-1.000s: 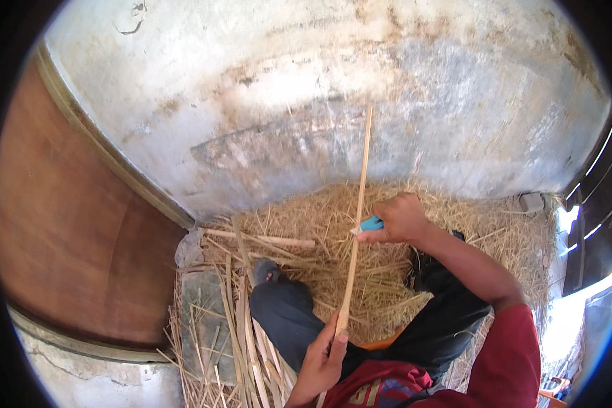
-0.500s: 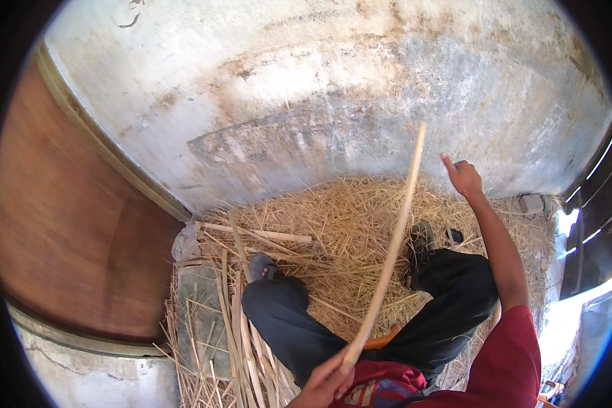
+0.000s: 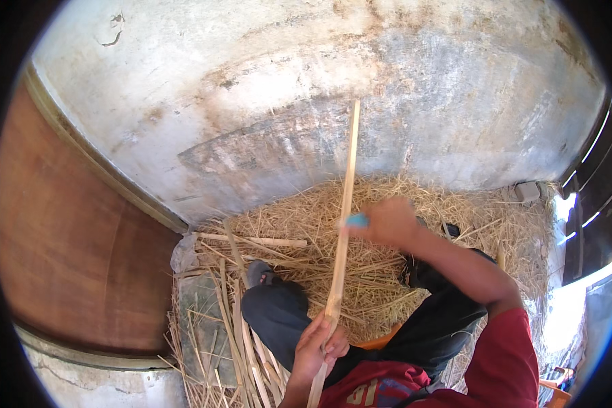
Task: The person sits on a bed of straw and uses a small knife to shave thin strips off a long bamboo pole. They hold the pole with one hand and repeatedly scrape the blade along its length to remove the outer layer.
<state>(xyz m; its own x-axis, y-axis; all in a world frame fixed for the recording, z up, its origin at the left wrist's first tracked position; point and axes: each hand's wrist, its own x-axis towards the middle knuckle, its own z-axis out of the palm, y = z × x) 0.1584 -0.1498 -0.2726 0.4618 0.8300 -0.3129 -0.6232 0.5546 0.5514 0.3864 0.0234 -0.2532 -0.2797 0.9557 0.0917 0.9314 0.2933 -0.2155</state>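
A long, pale bamboo strip [image 3: 350, 160] rises from my lap toward the wall, slightly bent near its lower part. My left hand [image 3: 318, 345] is closed around it low down, in front of my shirt, and its lower end runs on below the hand. My right hand [image 3: 389, 222], blurred by motion, is closed on a small blue-handled tool [image 3: 357, 220]. The tool sits against or right beside the strip's middle; its working edge is too blurred to make out.
Straw-like shavings [image 3: 292, 211] cover the floor between my legs and the stained wall [image 3: 285, 81]. Several split strips [image 3: 251, 353] lie by my left knee, over a grey block [image 3: 207, 319]. A brown panel [image 3: 81, 238] stands at the left. A small grey block [image 3: 526, 192] lies far right.
My right hand has come down and left to the strip, bringing the blue-handled tool. The strip has swung left and more upright, and my left hand has moved up slightly.
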